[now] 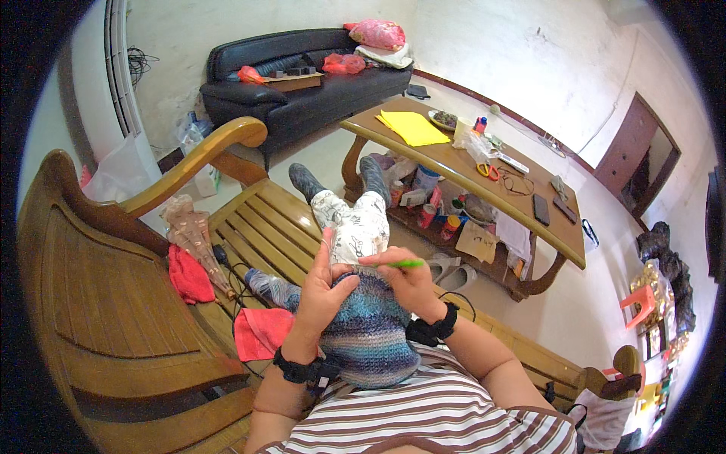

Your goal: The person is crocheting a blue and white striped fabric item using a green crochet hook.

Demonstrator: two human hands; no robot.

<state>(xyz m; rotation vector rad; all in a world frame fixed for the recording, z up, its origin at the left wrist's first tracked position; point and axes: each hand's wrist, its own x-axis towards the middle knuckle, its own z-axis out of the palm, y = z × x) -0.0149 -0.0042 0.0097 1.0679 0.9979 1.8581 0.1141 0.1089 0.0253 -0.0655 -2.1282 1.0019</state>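
Across my lap lies a crocheted piece in bands of blue, teal, grey and white. My left hand pinches its upper edge, index finger raised, with a thin strand of yarn near that finger. In my right hand is a crochet hook with a green handle; its tip is at the edge of the piece, hidden by the fingers. A ball of blue and white yarn rests on the wooden bench, left of my left hand.
Red cloths and dark cables lie on the bench to the left. Ahead and right stands a wooden coffee table holding yellow sheets, scissors and phones. A black sofa stands against the wall.
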